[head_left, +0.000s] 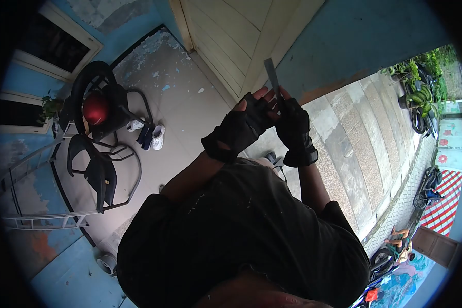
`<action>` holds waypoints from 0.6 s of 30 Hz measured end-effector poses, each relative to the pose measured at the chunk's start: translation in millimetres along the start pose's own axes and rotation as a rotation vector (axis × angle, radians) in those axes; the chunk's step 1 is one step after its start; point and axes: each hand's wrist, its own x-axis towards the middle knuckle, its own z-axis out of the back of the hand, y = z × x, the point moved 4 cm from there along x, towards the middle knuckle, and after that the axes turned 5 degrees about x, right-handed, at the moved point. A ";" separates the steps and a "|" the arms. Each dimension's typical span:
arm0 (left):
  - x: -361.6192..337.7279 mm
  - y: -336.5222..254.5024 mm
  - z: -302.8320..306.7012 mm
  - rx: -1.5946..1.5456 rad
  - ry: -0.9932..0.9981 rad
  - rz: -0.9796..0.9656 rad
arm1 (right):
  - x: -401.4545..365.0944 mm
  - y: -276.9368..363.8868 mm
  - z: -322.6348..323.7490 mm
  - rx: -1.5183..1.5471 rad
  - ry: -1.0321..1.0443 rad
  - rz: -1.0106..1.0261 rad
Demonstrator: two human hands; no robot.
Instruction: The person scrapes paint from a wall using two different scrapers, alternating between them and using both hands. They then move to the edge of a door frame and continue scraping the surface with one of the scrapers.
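A long flat grey metal strip, like a blade or file [272, 75], points up from the fingers of my right hand [294, 126]. That hand wears a black fingerless glove and is closed on the strip's lower end; what handle it has, if any, is hidden. My left hand [244, 123], in a matching glove, is just beside it. Its bare fingers are loosely stretched toward the right hand, close to or touching it, and the thumb stands apart. Both hands are raised in front of my dark shirt [251, 215].
Two black chairs [100, 177] stand at left, one bearing a red helmet [95, 109]. White shoes [158, 137] and a metal ladder [46, 222] are nearby. A cream door [231, 31] and blue wall [354, 38] rise ahead. Outside at right are plants [423, 100], motorbikes [428, 190] and a seated person [403, 245].
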 end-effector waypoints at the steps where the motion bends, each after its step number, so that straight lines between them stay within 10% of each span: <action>1: -1.8 1.0 0.9 -0.001 0.003 0.001 | -0.5 1.1 3.3 -0.003 -0.002 0.000; 5: -0.4 13.4 9.8 0.179 -0.144 0.062 | -11.4 -0.5 30.8 0.078 -0.098 -0.100; 7: 5.6 32.7 16.4 0.240 -0.167 0.094 | -30.6 -7.2 28.5 0.908 0.119 -0.464; 9: 20.5 52.2 9.6 0.170 -0.082 0.139 | -48.3 -2.9 27.7 1.088 0.131 -0.549; 18: 68.6 95.4 -50.7 0.040 0.052 0.378 | -81.8 -1.7 51.1 1.302 -0.201 -0.611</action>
